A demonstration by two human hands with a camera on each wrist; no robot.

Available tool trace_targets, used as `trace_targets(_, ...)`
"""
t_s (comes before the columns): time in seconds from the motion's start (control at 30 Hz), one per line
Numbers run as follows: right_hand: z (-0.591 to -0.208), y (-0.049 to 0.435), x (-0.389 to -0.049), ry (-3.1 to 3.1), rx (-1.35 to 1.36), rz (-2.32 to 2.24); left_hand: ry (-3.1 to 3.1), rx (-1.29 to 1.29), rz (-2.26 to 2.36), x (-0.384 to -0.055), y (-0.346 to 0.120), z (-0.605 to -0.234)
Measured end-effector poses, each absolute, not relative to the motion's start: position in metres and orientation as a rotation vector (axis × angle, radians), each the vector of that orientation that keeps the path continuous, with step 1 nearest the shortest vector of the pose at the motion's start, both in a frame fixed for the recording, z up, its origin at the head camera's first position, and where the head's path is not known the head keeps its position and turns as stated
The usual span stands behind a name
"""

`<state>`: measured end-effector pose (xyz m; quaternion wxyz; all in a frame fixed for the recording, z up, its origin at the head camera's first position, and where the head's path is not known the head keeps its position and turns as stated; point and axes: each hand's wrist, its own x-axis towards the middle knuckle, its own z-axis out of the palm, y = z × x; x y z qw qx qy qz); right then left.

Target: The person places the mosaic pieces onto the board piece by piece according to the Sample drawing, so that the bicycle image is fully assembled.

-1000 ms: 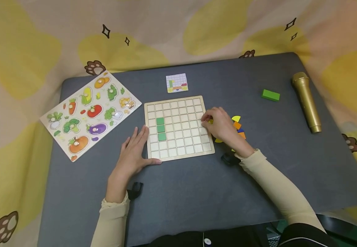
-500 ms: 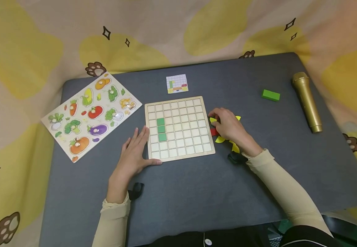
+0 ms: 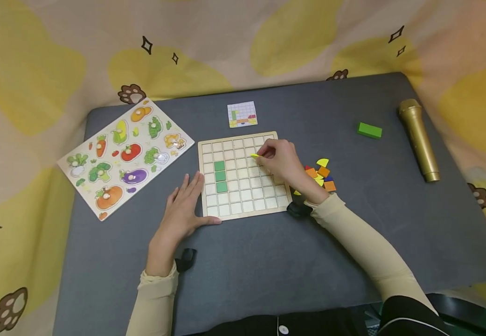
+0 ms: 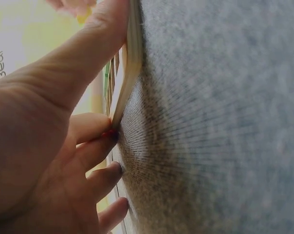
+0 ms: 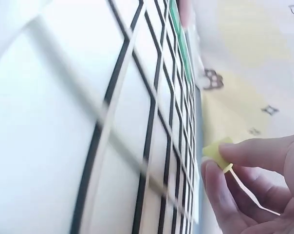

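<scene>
A pale wooden grid board (image 3: pixel 247 215) lies in the middle of the table, with green tiles (image 3: pixel 219 176) in a column at its left. My left hand (image 3: pixel 180 210) rests at the board's near left corner, thumb along the near edge and fingers along the left edge. In the left wrist view, the thumb (image 4: pixel 83 53) and fingertips touch the board's edge. Over the upper right of the grid, my right hand (image 3: pixel 282 161) pinches a small yellow tile (image 3: pixel 254 155). The right wrist view shows this yellow tile (image 5: pixel 216 152) between thumb and finger, above the white squares.
Right of the board lies a pile of yellow, orange, red and blue pieces (image 3: pixel 324 171). Behind the board is a printed pattern card (image 3: pixel 242 114). A vegetable peg puzzle (image 3: pixel 150 175) lies at the left. Further right are a green block (image 3: pixel 369 130) and a gold microphone (image 3: pixel 419 140).
My right hand went right to the pile, then came back left over the board with a yellow tile between its fingers. My left hand stays at the board's corner.
</scene>
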<state>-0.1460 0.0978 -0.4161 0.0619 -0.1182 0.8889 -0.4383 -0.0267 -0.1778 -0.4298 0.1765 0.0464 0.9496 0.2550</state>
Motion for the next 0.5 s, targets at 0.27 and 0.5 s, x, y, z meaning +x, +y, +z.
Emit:
trace_targets(0.27,-0.423,0.055,-0.153,2.563,-0.397,-1.318,2.69,0.126,0.708,-0.028,-0.177,-0.431)
trace_targets(0.5,-0.425,0.036,-0.154,2.629,-0.407,-1.097,2.686,0.119,0.703,-0.027,-0.177,-0.43)
